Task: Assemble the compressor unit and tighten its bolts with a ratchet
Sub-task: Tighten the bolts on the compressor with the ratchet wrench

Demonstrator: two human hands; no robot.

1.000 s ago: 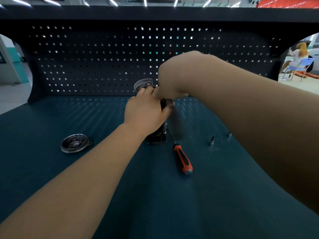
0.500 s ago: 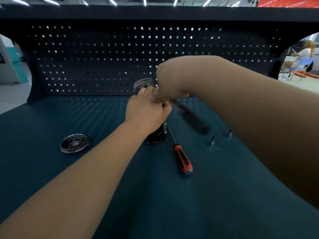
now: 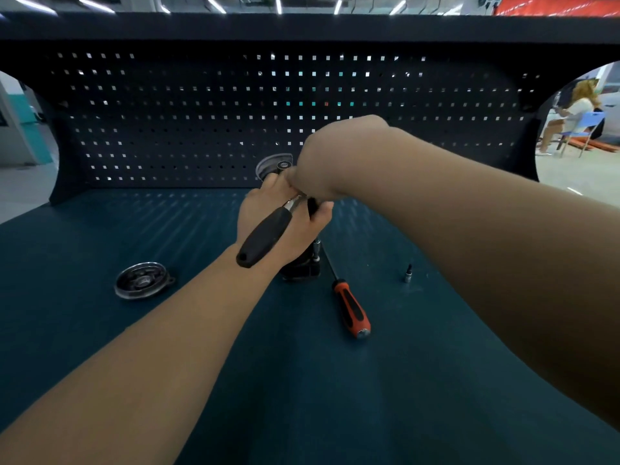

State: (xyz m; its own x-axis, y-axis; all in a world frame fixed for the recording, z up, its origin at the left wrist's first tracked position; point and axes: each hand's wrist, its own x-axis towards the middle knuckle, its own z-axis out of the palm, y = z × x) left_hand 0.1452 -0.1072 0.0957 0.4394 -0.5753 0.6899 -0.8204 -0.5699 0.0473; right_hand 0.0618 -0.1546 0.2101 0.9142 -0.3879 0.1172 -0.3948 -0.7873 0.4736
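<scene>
1. Dark teal counter (image 3: 335, 397), black pegboard (image 3: 201, 129) at back.
2. L hand (image 3: 278, 223): fingers (image 3: 276, 186) curled round top of compressor unit (image 3: 302, 268), which stands upright on counter, in front of pegboard.
3. R hand (image 3: 328, 162): fingers curled over head end of ratchet (image 3: 265, 236) atop unit. Black handle angles out over back of L hand.
4. Orange/black screwdriver (image 3: 350, 307) lies just R of unit; small bit (image 3: 408, 275) stands farther R.
5. Round metal cover (image 3: 142, 280) lies well L of unit.

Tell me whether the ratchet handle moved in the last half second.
Yes. The ratchet handle swung left, from right of the screwdriver to left of it.
</scene>
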